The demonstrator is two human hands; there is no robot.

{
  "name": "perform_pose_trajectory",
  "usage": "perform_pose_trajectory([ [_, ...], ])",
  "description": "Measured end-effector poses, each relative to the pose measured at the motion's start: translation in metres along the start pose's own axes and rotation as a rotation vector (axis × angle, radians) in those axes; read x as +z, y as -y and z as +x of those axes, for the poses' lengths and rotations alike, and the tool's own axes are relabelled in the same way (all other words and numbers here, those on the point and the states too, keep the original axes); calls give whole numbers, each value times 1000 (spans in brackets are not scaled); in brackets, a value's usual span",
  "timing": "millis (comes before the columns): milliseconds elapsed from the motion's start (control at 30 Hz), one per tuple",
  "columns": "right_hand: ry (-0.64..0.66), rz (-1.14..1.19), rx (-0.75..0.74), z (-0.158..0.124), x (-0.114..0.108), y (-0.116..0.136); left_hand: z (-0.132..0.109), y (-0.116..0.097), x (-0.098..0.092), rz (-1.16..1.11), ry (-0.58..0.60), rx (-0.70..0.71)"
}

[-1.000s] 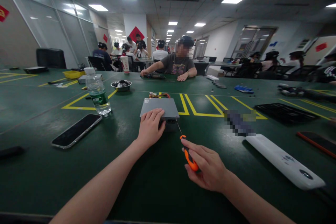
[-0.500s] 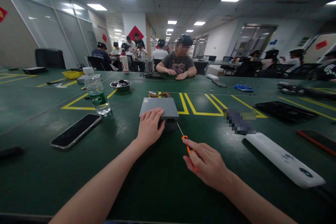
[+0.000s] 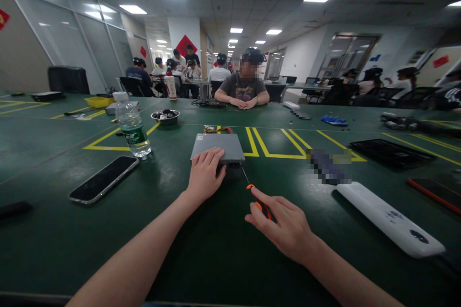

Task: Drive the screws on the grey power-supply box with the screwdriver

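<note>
A grey metal computer power supply (image 3: pixel 230 144) lies on the green table, with a power socket on its near side and coloured wires (image 3: pixel 225 130) behind it. My left hand (image 3: pixel 206 172) grips its near left part, fingers over the top and thumb at the front. In my right hand (image 3: pixel 283 220) is a screwdriver (image 3: pixel 249 186) with an orange and black handle, held by the fingertips. Its thin shaft slants up to the near right corner of the power supply. Whether the tip sits in a screw is too small to tell.
A water bottle (image 3: pixel 132 127) and a phone (image 3: pixel 104 180) are at left. Behind them stands a metal bowl (image 3: pixel 165 116) with small parts. A long white device (image 3: pixel 389 218) and a black panel (image 3: pixel 392 152) lie at right. Across the table sits a person (image 3: pixel 247 87).
My right fingers have loosened and spread a little around the screwdriver handle, which shifted slightly left. The person opposite has brought both hands together. My left hand stays put.
</note>
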State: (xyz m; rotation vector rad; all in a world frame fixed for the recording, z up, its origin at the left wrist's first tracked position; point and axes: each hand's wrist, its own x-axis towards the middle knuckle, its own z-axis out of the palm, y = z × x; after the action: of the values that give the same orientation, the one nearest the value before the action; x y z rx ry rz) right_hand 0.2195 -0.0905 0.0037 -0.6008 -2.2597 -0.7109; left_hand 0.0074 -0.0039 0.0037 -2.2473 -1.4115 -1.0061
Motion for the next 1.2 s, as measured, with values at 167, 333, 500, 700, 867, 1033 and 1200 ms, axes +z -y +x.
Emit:
perform_pose_trajectory([
  [167,43,71,17,6,-2,2,0,0,0,-5,3,-3],
  [333,117,143,-17,8,-4,6,0,-1,-1,-17,5,-3],
  [500,75,201,-17,6,1,8,0,-1,-2,-22,-1,-3],
  [700,59,375,96,-1,6,4,0,-2,-1,-13,5,-7],
  [867,143,271,23,6,1,6,0,-2,-2,-13,10,-3],
  [1033,91,279,64,6,5,7,0,-2,-1,-12,-1,-2],
  [1200,30,443,134,1,9,4,0,-1,0,-19,3,-7],
])
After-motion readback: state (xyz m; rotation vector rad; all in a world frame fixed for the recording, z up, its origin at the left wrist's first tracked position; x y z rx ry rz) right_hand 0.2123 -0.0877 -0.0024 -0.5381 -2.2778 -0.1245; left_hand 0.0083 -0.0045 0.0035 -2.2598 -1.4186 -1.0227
